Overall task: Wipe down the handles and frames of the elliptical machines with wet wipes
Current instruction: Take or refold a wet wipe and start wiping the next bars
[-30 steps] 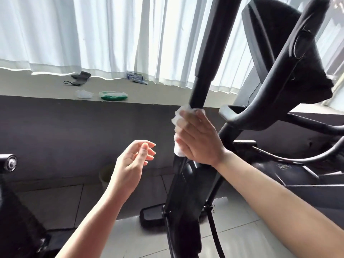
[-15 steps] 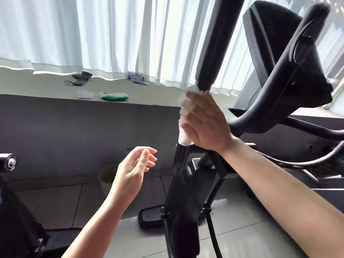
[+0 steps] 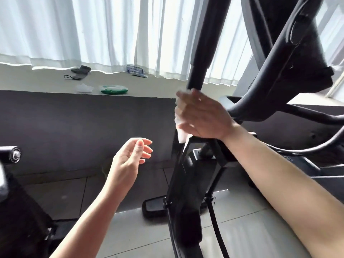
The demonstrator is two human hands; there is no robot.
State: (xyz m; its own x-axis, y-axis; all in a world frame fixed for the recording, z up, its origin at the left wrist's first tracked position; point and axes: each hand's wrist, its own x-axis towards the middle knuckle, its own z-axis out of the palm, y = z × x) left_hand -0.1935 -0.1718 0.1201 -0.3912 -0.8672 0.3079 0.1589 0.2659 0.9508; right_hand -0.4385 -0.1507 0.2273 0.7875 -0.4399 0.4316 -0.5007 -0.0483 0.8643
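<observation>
A black elliptical machine fills the right half of the view. Its upright handle bar (image 3: pixel 206 43) rises from the frame (image 3: pixel 186 192) up past the top edge. My right hand (image 3: pixel 202 116) wraps around this bar just below the thick foam grip, holding a white wet wipe (image 3: pixel 180 131) against it. The wipe's lower end sticks out under my palm. My left hand (image 3: pixel 128 162) hovers to the left of the bar, fingers loosely curled, holding nothing. The console and its curved arm (image 3: pixel 290 58) stand to the right.
On the window ledge lie a green wipe pack (image 3: pixel 114 89), a crumpled white wipe (image 3: pixel 84 88), a dark pouch (image 3: pixel 79 72) and a blue packet (image 3: pixel 136 70). White curtains hang behind. Part of another machine (image 3: pixel 13 155) shows at the left edge. The floor is tiled.
My right hand slid the wipe up the bar from the lower joint and sits just under the foam grip. My left hand stayed hovering in much the same spot.
</observation>
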